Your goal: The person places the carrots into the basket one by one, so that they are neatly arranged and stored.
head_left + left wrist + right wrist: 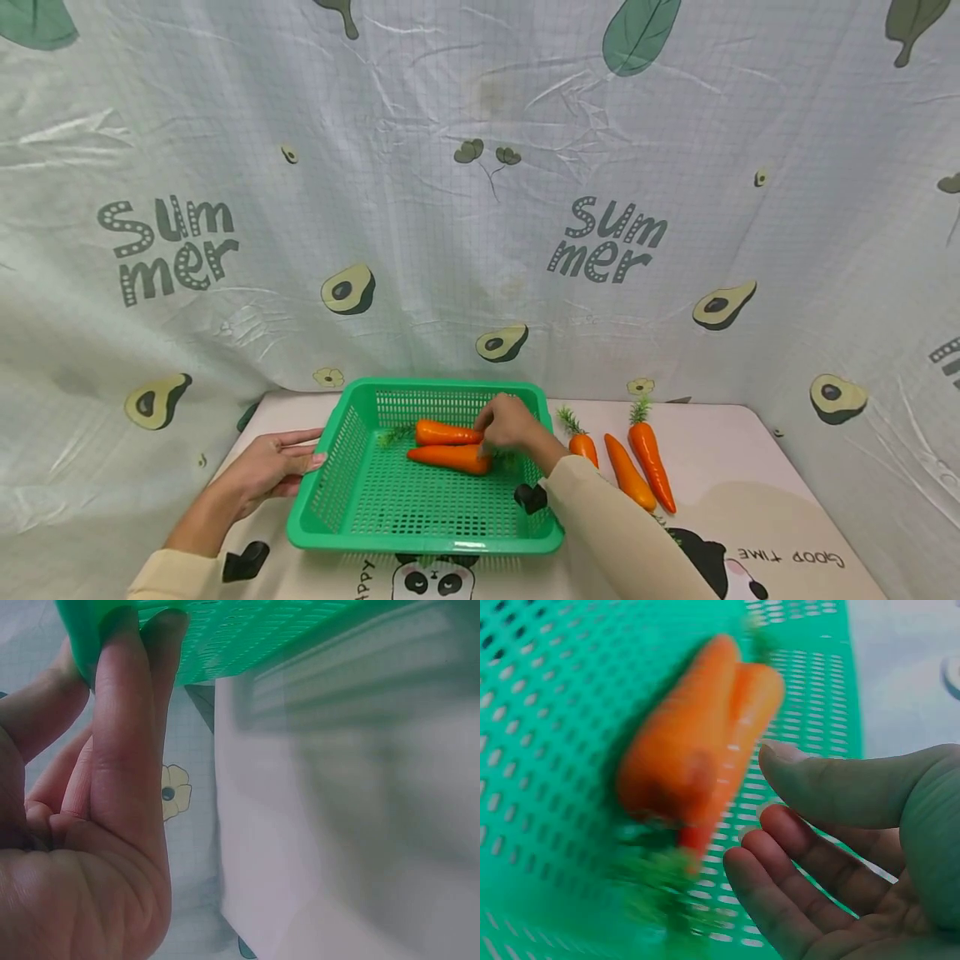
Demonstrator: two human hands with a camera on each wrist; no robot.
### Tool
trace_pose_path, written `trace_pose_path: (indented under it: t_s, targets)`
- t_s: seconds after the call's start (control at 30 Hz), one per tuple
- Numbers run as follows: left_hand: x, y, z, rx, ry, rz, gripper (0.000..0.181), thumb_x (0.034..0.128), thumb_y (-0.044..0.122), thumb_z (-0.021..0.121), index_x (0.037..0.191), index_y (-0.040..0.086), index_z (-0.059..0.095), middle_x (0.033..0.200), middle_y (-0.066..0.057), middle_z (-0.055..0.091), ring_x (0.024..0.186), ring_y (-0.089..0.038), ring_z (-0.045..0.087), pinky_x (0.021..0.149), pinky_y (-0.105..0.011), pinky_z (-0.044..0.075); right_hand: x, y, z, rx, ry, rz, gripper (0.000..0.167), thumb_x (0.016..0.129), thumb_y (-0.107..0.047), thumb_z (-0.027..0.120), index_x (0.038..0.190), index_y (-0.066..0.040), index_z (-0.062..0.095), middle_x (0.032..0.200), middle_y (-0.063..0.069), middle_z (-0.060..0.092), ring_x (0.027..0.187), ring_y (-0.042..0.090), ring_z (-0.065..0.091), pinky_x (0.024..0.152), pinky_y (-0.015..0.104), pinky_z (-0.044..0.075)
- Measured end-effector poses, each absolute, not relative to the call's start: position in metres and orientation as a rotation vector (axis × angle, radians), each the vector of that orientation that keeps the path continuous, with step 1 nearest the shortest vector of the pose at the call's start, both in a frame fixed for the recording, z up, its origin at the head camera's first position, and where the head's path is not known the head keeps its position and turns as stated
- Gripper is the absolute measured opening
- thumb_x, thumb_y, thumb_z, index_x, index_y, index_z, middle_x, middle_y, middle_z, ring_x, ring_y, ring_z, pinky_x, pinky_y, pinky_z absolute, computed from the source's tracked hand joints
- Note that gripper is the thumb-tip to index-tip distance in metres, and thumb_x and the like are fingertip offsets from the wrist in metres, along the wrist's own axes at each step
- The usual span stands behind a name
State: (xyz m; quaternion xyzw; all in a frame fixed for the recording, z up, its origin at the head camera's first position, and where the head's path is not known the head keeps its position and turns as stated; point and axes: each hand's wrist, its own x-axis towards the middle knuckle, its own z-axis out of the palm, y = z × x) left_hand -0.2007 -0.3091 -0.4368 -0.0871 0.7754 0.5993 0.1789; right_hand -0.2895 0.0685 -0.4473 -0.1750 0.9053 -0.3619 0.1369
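Note:
Two orange carrots lie side by side in the green basket (420,546), the back carrot (442,432) with its leaves to the left, the front carrot (448,458) with its leaves to the right. My left hand (266,473) grips the basket's left rim; in the left wrist view, the fingers of the left hand (112,772) are at the green rim (79,637). Over the basket's right part is my right hand (510,427), at the carrots' right ends. The right wrist view shows the right hand (840,847) with parted fingers beside the carrots (682,742), holding nothing.
Right of the basket, on the light table (738,467), lie a carrot partly behind the right sleeve (582,448), another carrot (628,473) and a third carrot (652,467). A patterned curtain (450,250) hangs behind. Panda drawings mark the table's front part.

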Motion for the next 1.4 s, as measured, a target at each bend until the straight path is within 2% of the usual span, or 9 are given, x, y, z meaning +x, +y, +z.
trace_pose_path:
  t_s: [0.2,0.47,0.67,0.93,1.23,1.4]
  targets:
    - [-0.202,-0.309,-0.438,-0.255,2.2,1.684,0.077,0.0984,0.015,0.073,0.16,-0.005,0.032,0.12,-0.012,0.078,0.081,-0.018,0.08,0.068,-0.034,0.065,-0.292,0.083,-0.427,-0.363,2.565,-1.193,0.031,0.079,0.0,0.087,0.109,-0.003,0.08,0.109,0.01,0.077,0.099,0.025,0.07,0.085,0.04,0.062]
    - [-0.202,-0.308,-0.437,-0.279,2.213,1.67,0.077,0.0977,0.015,0.074,0.16,-0.005,0.034,0.12,-0.013,0.078,0.08,-0.018,0.08,0.066,-0.033,0.064,-0.296,0.106,-0.414,-0.235,2.506,-1.367,0.035,0.082,0.0,0.084,0.116,0.0,0.078,0.115,0.012,0.077,0.104,0.027,0.07,0.098,0.049,0.059]
    - [-0.202,-0.308,-0.437,-0.294,2.218,1.656,0.077,0.098,0.014,0.074,0.16,-0.005,0.033,0.12,-0.014,0.078,0.08,-0.018,0.08,0.066,-0.033,0.064,-0.297,0.127,-0.407,-0.216,2.521,-1.407,0.032,0.084,-0.003,0.083,0.116,0.0,0.078,0.117,0.015,0.077,0.107,0.028,0.07,0.098,0.048,0.059]
    - [-0.203,-0.309,-0.436,-0.252,2.211,1.665,0.075,0.0996,0.013,0.071,0.16,-0.006,0.031,0.121,-0.013,0.078,0.081,-0.018,0.08,0.066,-0.032,0.064,-0.294,0.159,-0.406,-0.208,2.546,-1.461,0.032,0.087,-0.004,0.081,0.118,0.003,0.077,0.119,0.018,0.076,0.107,0.03,0.07,0.102,0.053,0.057]
    - [-0.203,-0.308,-0.436,-0.259,2.208,1.665,0.076,0.0992,0.013,0.072,0.16,-0.006,0.031,0.119,-0.013,0.079,0.081,-0.018,0.08,0.066,-0.033,0.064,-0.292,0.183,-0.406,-0.153,2.579,-1.468,0.026,0.088,-0.007,0.081,0.113,0.0,0.079,0.113,0.015,0.077,0.105,0.028,0.07,0.098,0.047,0.059]
    - [-0.203,-0.309,-0.437,-0.258,2.208,1.666,0.076,0.0998,0.013,0.071,0.161,-0.006,0.03,0.12,-0.014,0.078,0.081,-0.018,0.08,0.067,-0.033,0.064,-0.288,0.196,-0.405,-0.113,2.575,-1.471,0.027,0.089,-0.007,0.08,0.114,0.001,0.078,0.115,0.018,0.077,0.105,0.028,0.07,0.1,0.049,0.058]
